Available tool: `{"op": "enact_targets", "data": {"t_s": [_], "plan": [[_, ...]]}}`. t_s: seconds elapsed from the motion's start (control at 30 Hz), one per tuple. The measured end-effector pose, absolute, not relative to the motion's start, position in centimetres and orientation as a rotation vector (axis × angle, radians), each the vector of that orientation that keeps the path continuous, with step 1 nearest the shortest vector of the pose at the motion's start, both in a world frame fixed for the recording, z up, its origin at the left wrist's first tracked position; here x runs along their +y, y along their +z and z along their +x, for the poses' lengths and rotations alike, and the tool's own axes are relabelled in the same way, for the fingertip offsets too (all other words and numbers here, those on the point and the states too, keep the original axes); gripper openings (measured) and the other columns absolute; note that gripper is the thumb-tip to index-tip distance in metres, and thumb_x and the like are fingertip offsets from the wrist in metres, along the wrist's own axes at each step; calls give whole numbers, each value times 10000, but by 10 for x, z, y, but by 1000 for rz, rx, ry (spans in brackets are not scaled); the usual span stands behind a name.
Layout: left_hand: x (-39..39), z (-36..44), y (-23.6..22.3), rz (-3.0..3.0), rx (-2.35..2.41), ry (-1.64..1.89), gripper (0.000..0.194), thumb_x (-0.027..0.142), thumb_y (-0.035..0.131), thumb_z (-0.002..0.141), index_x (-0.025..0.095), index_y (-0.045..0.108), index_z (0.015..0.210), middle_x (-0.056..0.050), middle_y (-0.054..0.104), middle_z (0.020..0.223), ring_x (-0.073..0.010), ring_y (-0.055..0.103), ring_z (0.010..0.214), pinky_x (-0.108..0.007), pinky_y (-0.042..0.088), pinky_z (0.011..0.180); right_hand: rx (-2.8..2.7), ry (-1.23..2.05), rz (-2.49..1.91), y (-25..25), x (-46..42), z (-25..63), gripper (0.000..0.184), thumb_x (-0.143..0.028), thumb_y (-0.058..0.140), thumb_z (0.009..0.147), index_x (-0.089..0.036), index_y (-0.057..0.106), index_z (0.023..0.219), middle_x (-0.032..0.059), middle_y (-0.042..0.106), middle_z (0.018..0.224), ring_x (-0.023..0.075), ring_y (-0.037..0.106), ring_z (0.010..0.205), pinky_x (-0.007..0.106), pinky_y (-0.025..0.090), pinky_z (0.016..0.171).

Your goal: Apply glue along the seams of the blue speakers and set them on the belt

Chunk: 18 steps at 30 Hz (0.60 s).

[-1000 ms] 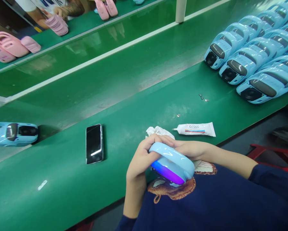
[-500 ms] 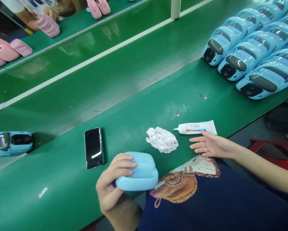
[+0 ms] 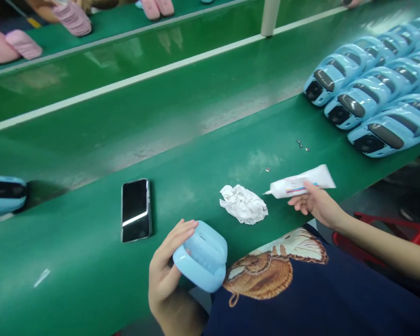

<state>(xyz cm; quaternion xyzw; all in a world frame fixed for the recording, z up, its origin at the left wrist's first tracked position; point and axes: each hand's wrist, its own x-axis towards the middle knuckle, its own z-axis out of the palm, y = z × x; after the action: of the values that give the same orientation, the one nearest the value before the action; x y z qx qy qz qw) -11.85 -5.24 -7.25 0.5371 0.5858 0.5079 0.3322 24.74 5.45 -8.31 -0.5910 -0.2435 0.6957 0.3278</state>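
"Blue plastic case (image 3: 204,256): where's that sitting?"

"In the left hand (image 3: 166,268), off the desk (image 3: 195,158). The fingers curl over its rim, the palm's under it, and its hollow side faces up. It's right by the desk's near edge, above the person's navy T-shirt (image 3: 266,284)."

"And the right hand (image 3: 316,203)?"

"Narrowly closed on a white glue tube (image 3: 301,183), thumb on top, fingers beneath, the fine nozzle pointing left. The two hands are well apart."

"What's lying between them?"

"A crumpled white cloth (image 3: 243,204), close to the tube's nozzle but not touching it. Left of the case there's a black smartphone (image 3: 135,210), and a few tiny metal bits (image 3: 302,145) sit farther up the green surface."

"Those rows on the right?"

"Blue cases with dark windows (image 3: 371,88), packed side by side. Past them is a white post (image 3: 269,18), and pink cases (image 3: 6,46) sit at the far left. A red stool (image 3: 381,235) stands on the floor beyond the right arm."
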Motion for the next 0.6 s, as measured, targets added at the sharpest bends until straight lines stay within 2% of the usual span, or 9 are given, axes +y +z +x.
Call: {"op": "enact_targets", "data": {"t_s": [0.1, 0.13, 0.23, 0.3, 0.37, 0.43, 0.5, 0.6], "plan": [[-63, -117, -78, 1202, 1658, 1286, 337, 294, 640, 826, 236, 718, 1149, -64, 724, 1175, -311, 635, 1144, -439, 478, 1023, -885, 1642, -1324, -64, 54, 259, 499, -697, 750, 637, -233, 726, 819, 63, 733, 709, 197, 674, 580, 249, 507, 443], [-64, -120, -79, 1191, 1660, 1289, 323, 293, 628, 837, 235, 721, 1141, -68, 729, 1159, -298, 650, 1113, -421, 499, 989, -956, 1584, -1244, -57, 57, 262, 527, -714, 768, 592, -261, 737, 860, 55, 741, 748, 216, 690, 621, 272, 526, 471], [-61, -135, -74, 1345, 1639, 1278, 247, 241, 617, 847, 249, 754, 1052, -61, 747, 1105, -265, 680, 1040, -384, 533, 911, -1134, 1331, -957, -36, 72, 259, 524, -720, 727, 659, -324, 734, 1003, 23, 748, 854, 222, 698, 662, 295, 535, 476], [-56, -142, -64, 1561, 1619, 1200, 204, 197, 653, 811, 251, 767, 972, -51, 762, 1031, -247, 703, 951, -356, 550, 833, -1150, 1216, -801, -21, 82, 249, 453, -684, 686, 741, -342, 722, 1036, -6, 729, 828, 198, 675, 630, 279, 511, 438], [-49, -140, -52, 1753, 1600, 1153, 140, 167, 697, 754, 230, 755, 866, -37, 759, 885, -219, 700, 799, -325, 542, 719, -1094, 1261, -726, -9, 90, 235, 405, -641, 685, 774, -309, 725, 1003, -17, 688, 766, 149, 616, 561, 232, 456, 393], [-44, -131, -45, 1822, 1582, 1260, 86, 140, 739, 681, 208, 695, 711, -10, 706, 726, -189, 655, 691, -307, 513, 662, -993, 1441, -686, -2, 95, 220, 383, -597, 737, 751, -257, 718, 927, -26, 636, 740, 84, 518, 483, 181, 381, 354], [-40, -116, -46, 1657, 1563, 1511, 152, 126, 757, 623, 195, 623, 610, 3, 665, 667, -188, 641, 701, -326, 515, 722, -890, 1648, -637, 1, 95, 205, 381, -550, 809, 689, -235, 680, 858, -42, 577, 727, 49, 440, 453, 157, 329, 336], [-36, -92, -52, 1267, 1544, 1801, 118, 184, 693, 671, 195, 585, 623, -6, 698, 742, -230, 680, 831, -382, 528, 817, -937, 1719, -558, 0, 89, 189, 383, -498, 835, 670, -226, 596, 795, -49, 495, 698, 50, 390, 452, 172, 336, 349]]}}
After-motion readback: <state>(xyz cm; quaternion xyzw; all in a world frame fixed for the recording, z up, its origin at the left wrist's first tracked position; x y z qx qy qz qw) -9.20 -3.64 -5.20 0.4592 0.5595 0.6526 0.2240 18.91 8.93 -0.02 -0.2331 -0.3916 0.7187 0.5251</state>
